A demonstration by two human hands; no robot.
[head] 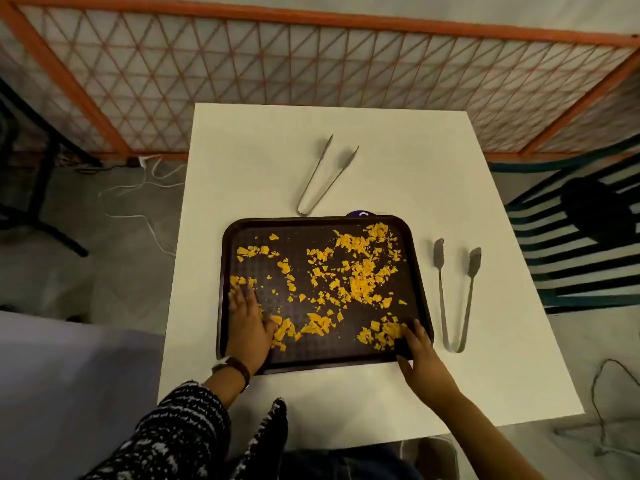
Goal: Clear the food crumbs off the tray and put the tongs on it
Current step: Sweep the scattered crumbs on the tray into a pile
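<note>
A white surface (242, 161) is carrying everything, with an orange lattice screen (311, 64) standing behind it. The dark tray (311, 355) is lying near its front edge. The left hand (247, 318) is pressing flat on the tray's left side, fingers released and straight, grasping nothing. The right hand (420, 358) is resting at the near right corner, fingers loosely spread among crumbs, also holding nothing. Two tongs are lying off the tray: the paddle-tipped tongs (438, 254) just beside its right rim, the slim tongs (313, 174) beyond its far rim, hinge almost touching it. Yellow crumbs (360, 285) are scattered across the tray, thickest at the centre right.
</note>
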